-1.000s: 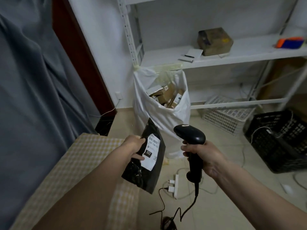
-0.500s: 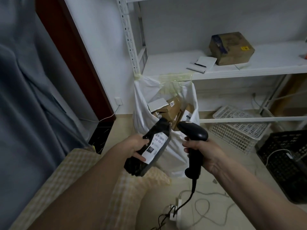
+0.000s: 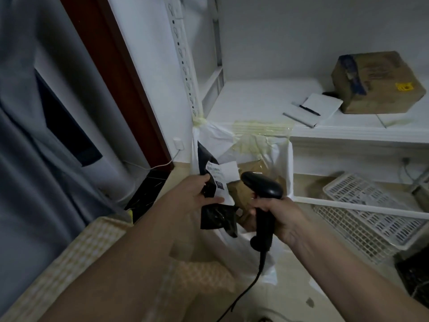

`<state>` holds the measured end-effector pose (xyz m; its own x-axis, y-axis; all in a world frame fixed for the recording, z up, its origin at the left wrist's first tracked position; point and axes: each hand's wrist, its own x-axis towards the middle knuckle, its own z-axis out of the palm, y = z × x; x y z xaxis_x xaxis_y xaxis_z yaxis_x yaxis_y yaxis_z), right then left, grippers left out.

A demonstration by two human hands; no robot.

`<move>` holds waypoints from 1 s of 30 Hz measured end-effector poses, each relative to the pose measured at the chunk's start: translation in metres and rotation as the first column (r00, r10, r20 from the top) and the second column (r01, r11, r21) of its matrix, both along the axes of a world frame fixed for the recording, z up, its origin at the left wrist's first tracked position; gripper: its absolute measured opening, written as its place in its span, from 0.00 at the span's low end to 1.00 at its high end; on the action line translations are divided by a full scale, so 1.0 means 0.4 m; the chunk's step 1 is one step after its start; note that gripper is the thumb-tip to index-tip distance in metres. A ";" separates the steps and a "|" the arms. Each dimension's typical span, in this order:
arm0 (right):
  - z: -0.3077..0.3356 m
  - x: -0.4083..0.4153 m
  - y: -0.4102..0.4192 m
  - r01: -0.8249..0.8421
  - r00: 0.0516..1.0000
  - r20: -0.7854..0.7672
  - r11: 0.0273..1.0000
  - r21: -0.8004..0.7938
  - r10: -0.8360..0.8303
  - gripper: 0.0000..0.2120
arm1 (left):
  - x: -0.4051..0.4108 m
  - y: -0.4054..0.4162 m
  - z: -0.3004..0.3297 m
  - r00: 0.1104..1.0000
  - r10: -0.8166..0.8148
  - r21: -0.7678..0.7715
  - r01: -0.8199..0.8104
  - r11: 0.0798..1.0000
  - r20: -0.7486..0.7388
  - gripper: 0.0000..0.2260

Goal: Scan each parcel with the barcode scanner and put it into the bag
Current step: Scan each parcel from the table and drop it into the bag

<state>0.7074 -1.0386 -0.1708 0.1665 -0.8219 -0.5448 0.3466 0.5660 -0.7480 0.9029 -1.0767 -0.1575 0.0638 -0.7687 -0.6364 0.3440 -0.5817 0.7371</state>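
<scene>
My left hand [image 3: 195,196] grips a black plastic parcel [image 3: 214,214] with a white label, held upright at the left side of the bag's mouth. The white bag [image 3: 282,159] hangs taped to the shelf edge and holds brown cardboard parcels [image 3: 253,168]. My right hand [image 3: 278,217] grips the handle of the black barcode scanner [image 3: 262,189], whose head sits just right of the parcel's label, in front of the bag's opening. The scanner's cable trails down to the floor.
A white metal shelf [image 3: 348,131] carries a brown cardboard box [image 3: 376,82] and a notepad with a pen [image 3: 313,110]. A white plastic basket [image 3: 371,210] lies under it. A checked cloth surface [image 3: 69,263] is at lower left, with a grey curtain [image 3: 34,159] beside it.
My left hand has carried the black parcel forward and up to the bag's mouth. My view has moved closer to the bag and shelf. The scanner has stayed beside the parcel.
</scene>
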 end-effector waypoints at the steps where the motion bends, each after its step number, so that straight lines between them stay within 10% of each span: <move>1: 0.008 -0.018 -0.038 -0.013 1.000 -0.004 1.000 -0.003 0.013 0.08 | -0.022 -0.044 0.008 0.999 0.043 -0.012 -0.043 0.999 -0.033 0.11; 9: 0.020 -0.120 -0.280 -0.048 0.999 -0.024 0.999 -0.004 0.047 0.08 | -0.135 -0.307 -0.007 0.747 0.385 -0.016 -0.467 0.884 -0.542 0.19; 18: -0.098 -0.131 -0.356 -0.132 0.985 -0.095 0.980 0.146 0.147 0.08 | -0.203 -0.263 -0.266 0.914 0.391 0.282 -0.350 0.894 -0.105 0.10; 30: -0.078 -0.049 -0.365 -0.299 0.948 -0.080 0.950 0.095 0.307 0.06 | -0.107 -0.273 -0.266 0.955 0.178 0.256 -0.238 0.937 0.235 0.08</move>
<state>0.6880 -1.1846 -0.2020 0.3465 -0.6934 -0.6317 0.0809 0.6930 -0.7164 0.8601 -1.1859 -0.2639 0.3552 -0.5176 -0.7784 0.3381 -0.7052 0.6232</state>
